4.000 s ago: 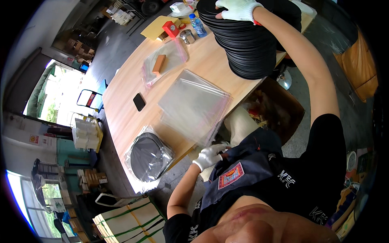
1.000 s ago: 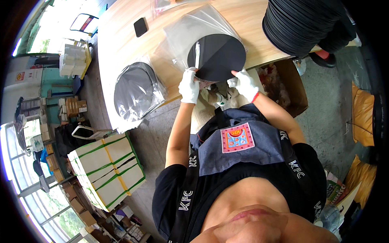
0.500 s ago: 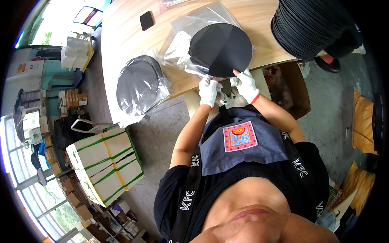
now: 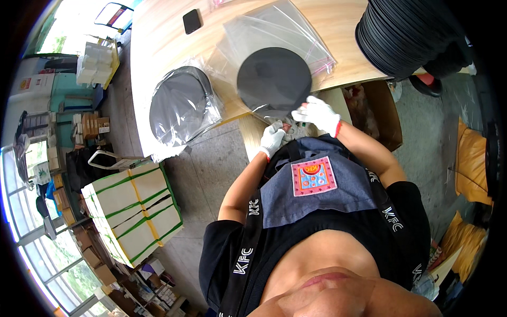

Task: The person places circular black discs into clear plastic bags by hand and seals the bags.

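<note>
A round black disc (image 4: 273, 76) lies inside a clear plastic bag near the table's front edge. The bag's near end hangs toward me. My left hand (image 4: 273, 138), in a white glove with bare fingertips, is closed in a pinch on the bag's near edge, below the disc. My right hand (image 4: 321, 116), gloved the same way, is beside the disc's lower right edge with its fingers apart. Under the disc and beyond it lie several flat clear bags (image 4: 274, 26). To the left, bagged black discs (image 4: 179, 105) rest at the table edge.
A tall stack of black discs (image 4: 404, 39) stands at the table's right. A phone (image 4: 192, 21) lies at the far left of the wooden table (image 4: 158, 42). Below the table is an open carton (image 4: 388, 116); a strapped white stack (image 4: 134, 211) stands on the floor, left.
The disc has slid into the clear bag and sits slightly lower left. My left hand has drawn nearer my body. My right hand has come off the disc, its fingers now spread.
</note>
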`<state>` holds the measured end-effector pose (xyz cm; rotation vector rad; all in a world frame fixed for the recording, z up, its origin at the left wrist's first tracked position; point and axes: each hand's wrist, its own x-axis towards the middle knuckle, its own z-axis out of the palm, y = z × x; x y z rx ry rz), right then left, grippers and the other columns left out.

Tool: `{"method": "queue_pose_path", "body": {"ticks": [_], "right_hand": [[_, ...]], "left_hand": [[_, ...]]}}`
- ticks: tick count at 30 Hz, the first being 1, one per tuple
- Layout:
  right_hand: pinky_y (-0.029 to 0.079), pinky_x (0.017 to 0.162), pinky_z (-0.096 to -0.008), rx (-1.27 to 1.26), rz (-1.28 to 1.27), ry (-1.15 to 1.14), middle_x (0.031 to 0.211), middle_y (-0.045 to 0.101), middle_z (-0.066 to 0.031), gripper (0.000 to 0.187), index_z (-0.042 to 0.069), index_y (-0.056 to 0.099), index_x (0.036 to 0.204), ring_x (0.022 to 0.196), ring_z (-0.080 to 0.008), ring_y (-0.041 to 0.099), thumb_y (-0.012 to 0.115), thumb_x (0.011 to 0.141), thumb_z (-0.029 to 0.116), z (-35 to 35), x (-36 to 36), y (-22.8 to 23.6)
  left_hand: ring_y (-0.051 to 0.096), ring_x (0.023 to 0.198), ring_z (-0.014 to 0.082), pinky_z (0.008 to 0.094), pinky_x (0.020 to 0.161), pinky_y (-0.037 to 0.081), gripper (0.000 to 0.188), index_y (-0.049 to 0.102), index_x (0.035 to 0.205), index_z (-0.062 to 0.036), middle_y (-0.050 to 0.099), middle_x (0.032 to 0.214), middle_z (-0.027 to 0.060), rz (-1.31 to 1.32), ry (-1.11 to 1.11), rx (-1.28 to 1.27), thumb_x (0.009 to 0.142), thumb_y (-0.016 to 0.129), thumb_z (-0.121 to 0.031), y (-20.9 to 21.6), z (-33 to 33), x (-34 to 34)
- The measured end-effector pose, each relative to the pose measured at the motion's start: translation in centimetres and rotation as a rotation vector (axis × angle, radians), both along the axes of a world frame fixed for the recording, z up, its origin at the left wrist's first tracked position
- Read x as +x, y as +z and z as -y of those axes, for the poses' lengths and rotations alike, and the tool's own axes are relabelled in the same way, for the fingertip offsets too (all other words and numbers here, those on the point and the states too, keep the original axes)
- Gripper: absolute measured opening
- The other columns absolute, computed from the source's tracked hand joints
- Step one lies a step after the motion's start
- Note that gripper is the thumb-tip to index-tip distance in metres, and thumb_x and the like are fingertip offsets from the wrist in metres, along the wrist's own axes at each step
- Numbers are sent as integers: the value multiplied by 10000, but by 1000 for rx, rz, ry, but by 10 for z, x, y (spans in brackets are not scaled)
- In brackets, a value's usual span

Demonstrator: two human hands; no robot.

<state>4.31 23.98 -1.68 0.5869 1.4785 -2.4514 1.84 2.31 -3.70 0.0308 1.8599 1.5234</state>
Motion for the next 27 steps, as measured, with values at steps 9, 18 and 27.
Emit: {"method": "queue_pose_path", "body": {"ticks": [9, 18, 27], "right_hand": [[551, 840, -495, -354, 5, -181, 1067, 610, -236, 181, 14, 460, 1062, 965, -380, 632, 390, 987, 162, 44, -74, -15], [491, 617, -305, -206, 8, 181, 791, 591, -84, 175, -5, 555, 979, 671, -185, 557, 481, 965, 153, -3, -62, -22], [491, 678, -376, 1015, -506, 591, 805, 660, -119, 261, 119, 655, 929, 724, -276, 645, 537, 905, 350, 31, -15, 65]], "left_hand": [[590, 603, 93, 235, 521, 462, 156, 655, 988, -29, 683, 828, 44, 120, -28, -6, 899, 536, -80, 27, 3, -2], [644, 661, 149, 257, 555, 538, 275, 615, 1098, -6, 683, 940, 95, 250, 181, 92, 880, 450, -40, 7, 9, -18], [678, 755, 210, 285, 602, 552, 255, 584, 1133, 22, 653, 1043, 125, 271, 263, 54, 910, 500, -69, 25, 34, -18]]}}
